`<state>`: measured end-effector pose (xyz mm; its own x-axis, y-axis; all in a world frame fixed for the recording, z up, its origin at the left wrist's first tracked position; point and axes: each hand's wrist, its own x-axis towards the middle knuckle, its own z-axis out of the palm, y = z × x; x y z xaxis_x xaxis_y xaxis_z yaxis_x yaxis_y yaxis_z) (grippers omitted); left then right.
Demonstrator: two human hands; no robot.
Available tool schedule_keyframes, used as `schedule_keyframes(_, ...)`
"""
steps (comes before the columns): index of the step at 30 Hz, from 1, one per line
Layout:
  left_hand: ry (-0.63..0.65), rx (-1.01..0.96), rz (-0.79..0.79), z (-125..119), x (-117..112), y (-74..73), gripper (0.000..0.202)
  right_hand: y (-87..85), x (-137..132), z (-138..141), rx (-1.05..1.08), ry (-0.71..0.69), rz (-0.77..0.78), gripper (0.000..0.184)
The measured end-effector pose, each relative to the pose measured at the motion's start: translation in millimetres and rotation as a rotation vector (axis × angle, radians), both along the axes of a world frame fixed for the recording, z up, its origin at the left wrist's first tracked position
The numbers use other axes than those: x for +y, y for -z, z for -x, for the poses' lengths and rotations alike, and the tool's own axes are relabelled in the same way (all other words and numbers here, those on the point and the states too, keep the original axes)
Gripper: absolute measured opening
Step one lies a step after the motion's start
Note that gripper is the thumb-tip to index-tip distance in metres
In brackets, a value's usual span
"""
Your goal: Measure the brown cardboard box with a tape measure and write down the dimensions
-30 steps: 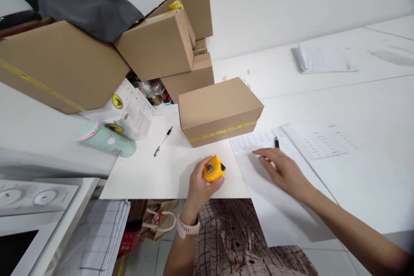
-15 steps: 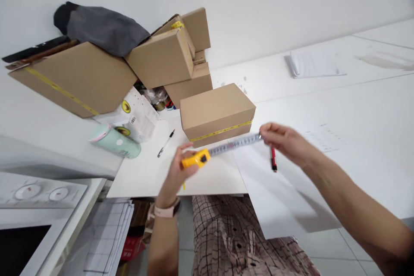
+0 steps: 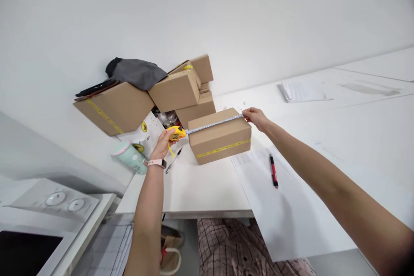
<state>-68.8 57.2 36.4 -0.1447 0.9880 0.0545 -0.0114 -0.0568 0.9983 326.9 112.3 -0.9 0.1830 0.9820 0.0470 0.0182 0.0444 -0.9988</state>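
Observation:
My left hand (image 3: 165,143) grips the yellow case of a tape measure (image 3: 177,133) at the left end of a closed cardboard box (image 3: 223,139). The silver blade runs out of the case along the top of the box, lengthwise. At the box's right end, my right hand (image 3: 255,118) pinches the free end of the blade. A strip of yellow tape crosses the box's front side. A yellow strap hangs from the case beside a black-and-white pen (image 3: 174,161) on the white table (image 3: 207,194).
A red-and-black marker (image 3: 273,171) lies on a large white sheet (image 3: 300,220) overhanging the table's front edge. Stacked cardboard boxes (image 3: 174,91) with a grey cloth (image 3: 139,73) stand behind left. A mint-green bottle (image 3: 129,158) lies near the left edge, above a white microwave (image 3: 42,224).
Both hands have moved forward with the tape measure, from in front of the box to over its top. The blade now lies along the box. The view has shifted too.

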Motion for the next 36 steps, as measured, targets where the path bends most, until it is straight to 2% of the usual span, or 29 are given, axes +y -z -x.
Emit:
schedule_keyframes(6, 0.048, -0.021, 0.026, 12, 12, 14.4, 0.046, 13.9, 11, 10, -0.17, 0.058, 0.004, 0.013)
schedule_keyframes(10, 0.068, -0.031, 0.026, 16, 18, 19.4, 0.047, 18.6, 14, 13, -0.246, 0.037, -0.017, 0.022)
schedule_keyframes(18, 0.11, 0.014, 0.056, 21, 20, 21.6, 0.047, 10.9, 9, 6, -0.555, 0.011, 0.085, 0.033)
schedule_keyframes(21, 0.116, 0.037, 0.056, 18, 17, 16.0, 0.048, 3.8, 9, 9, -0.709, 0.032, 0.123, 0.031)
schedule_keyframes(23, 0.116, 0.055, 0.048, 16, 11, 7.1, 0.051, -0.5, 10, 9, -0.779, 0.042, 0.144, 0.027)
schedule_keyframes(26, 0.125, 0.086, 0.022, 10, -12, -9.0, 0.058, -8.6, 12, 6, -0.762, 0.03, 0.105, 0.024)
schedule_keyframes(29, 0.238, 0.11, 0.04, -12, -55, -11.9, 0.063, -23.5, 15, 5, -0.653, 0.023, -0.004, 0.026)
schedule_keyframes(30, 0.365, 0.097, 0.098, -25, -72, -7.5, 0.064, -29.9, 18, 7, -0.636, 0.016, -0.047, 0.027)
schedule_keyframes(33, 0.643, -0.094, 0.343, -83, -118, 18.0, 0.066, -48.5, 30, 29, -0.686, -0.101, -0.161, 0.026)
schedule_keyframes(36, 0.65, -0.422, 0.347, -144, -137, 42.6, 0.062, -57.8, 51, 63, -0.854, -0.275, -0.155, 0.028)
